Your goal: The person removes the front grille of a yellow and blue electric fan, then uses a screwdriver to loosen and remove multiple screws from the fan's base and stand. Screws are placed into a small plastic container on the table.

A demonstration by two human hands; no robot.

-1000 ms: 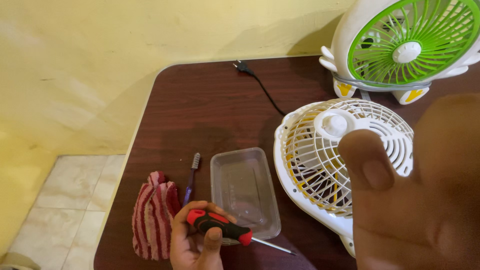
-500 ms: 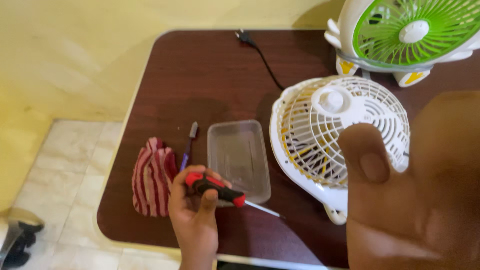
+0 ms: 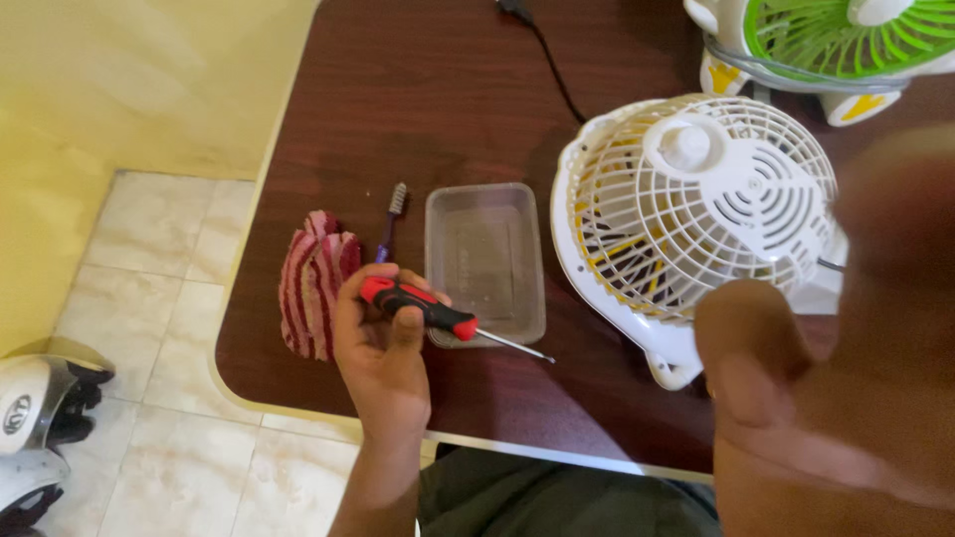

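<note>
Near the bench's [image 3: 418, 109] left edge lies a striped cloth [image 3: 313, 280], a toothbrush [image 3: 389, 221] beside it. The left hand [image 3: 381, 343] is clamped on a red-and-black screwdriver [image 3: 428, 309] over the clear tray [image 3: 483, 261] near the front edge. The white fan [image 3: 696, 214] lies further right. The right hand [image 3: 846, 398] is blurred; its grip cannot be told.

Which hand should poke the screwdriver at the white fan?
Probably the left hand: it already grips the red-and-black-handled screwdriver, metal tip aimed toward the white plastic-grilled fan lying on the dark wooden table. The right hand is blurred, close to the camera, apparently empty.
</note>
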